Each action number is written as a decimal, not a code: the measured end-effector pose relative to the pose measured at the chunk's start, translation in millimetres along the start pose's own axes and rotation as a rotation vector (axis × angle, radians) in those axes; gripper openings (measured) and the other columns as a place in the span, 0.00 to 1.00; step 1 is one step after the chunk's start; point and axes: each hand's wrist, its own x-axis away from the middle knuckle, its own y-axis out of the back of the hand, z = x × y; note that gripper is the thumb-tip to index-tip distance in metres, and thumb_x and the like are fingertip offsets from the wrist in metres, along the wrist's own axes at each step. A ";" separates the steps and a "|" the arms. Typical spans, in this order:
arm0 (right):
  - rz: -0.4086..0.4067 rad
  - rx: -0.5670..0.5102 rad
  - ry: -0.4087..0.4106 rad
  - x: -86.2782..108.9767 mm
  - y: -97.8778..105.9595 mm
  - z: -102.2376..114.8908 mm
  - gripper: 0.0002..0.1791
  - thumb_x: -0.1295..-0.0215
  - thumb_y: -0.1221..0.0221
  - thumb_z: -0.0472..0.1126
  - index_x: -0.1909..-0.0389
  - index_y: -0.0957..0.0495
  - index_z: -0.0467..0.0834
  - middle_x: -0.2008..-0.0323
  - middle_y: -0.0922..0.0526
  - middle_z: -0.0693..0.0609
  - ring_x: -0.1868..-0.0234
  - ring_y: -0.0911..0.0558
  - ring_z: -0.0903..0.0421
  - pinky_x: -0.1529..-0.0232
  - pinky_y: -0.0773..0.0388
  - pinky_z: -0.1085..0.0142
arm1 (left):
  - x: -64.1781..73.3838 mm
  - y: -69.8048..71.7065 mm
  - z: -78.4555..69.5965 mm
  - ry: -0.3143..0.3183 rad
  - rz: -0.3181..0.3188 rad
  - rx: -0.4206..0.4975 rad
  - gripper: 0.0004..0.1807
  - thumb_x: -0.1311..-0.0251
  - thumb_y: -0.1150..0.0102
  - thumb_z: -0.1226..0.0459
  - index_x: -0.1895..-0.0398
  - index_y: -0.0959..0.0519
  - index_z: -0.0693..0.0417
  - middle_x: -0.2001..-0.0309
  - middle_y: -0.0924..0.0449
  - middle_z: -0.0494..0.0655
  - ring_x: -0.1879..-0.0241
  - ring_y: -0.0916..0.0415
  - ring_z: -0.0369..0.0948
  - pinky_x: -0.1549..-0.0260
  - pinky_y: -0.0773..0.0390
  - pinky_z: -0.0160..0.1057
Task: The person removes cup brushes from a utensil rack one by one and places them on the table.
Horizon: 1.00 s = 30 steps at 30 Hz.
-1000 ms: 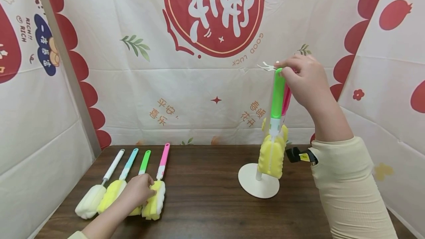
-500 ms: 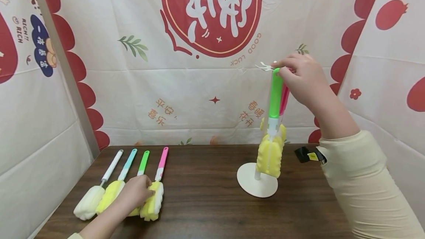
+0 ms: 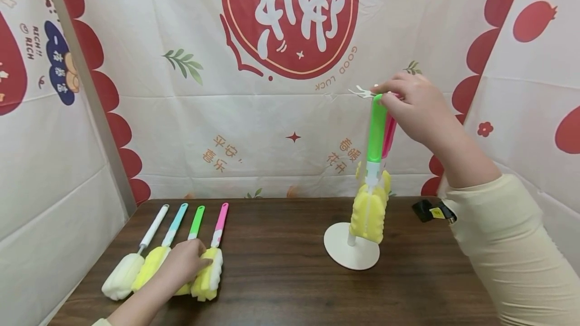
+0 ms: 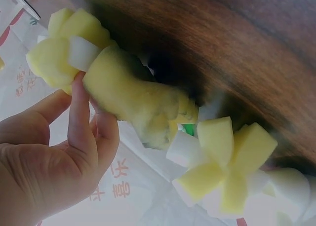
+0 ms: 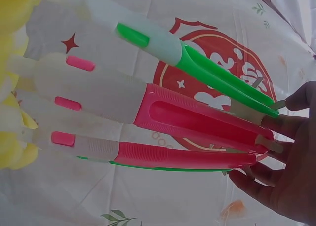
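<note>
My left hand [image 3: 183, 263] pinches the edge of the yellow-and-white sponge head of a pink-handled bottle brush [image 3: 207, 275] on the table. Under that hand lies a green-handled brush [image 3: 197, 221], its sponge partly hidden. In the left wrist view, fingertips [image 4: 79, 88] press into the pinched sponge [image 4: 59, 63]. My right hand [image 3: 414, 107] grips the hooked top of a white stand [image 3: 337, 248]. Green-handled [image 3: 377, 130] and pink-handled [image 3: 389, 135] brushes hang there with sponges downward. In the right wrist view, several handles [image 5: 207, 117] hang close around the fingers.
A white brush [image 3: 122, 275] and a blue-handled brush [image 3: 174, 225] lie at the left of the brown table [image 3: 281, 265]. Printed cloth [image 3: 181, 125] rises behind and on both sides. A small black device [image 3: 423, 210] sits at the right cuff.
The pink-handled brush on the table has slid slightly nearer with my left hand on it. My right forearm has swung a little outward, while the right hand stays at the stand's top.
</note>
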 end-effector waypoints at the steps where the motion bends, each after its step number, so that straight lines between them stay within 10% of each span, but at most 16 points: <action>1: 0.001 0.002 0.003 0.1 0.1 -0.7 0.23 0.32 0.57 0.42 0.47 0.19 0.39 0.51 0.22 0.43 0.48 0.30 0.41 0.59 0.28 0.47 | 0.1 -0.3 0.2 -0.004 -0.003 0.003 0.11 0.43 0.32 0.65 0.63 0.21 0.65 0.72 0.24 0.48 0.82 0.29 0.39 0.82 0.27 0.36; 30: -0.074 -0.073 0.069 2.8 -3.1 -17.3 0.18 0.30 0.49 0.44 0.46 0.19 0.43 0.51 0.22 0.46 0.47 0.30 0.46 0.58 0.26 0.47 | 2.6 13.6 -12.9 -0.088 -0.008 -0.113 0.18 0.40 0.35 0.56 0.55 0.22 0.61 0.66 0.21 0.48 0.68 0.25 0.44 0.65 0.22 0.50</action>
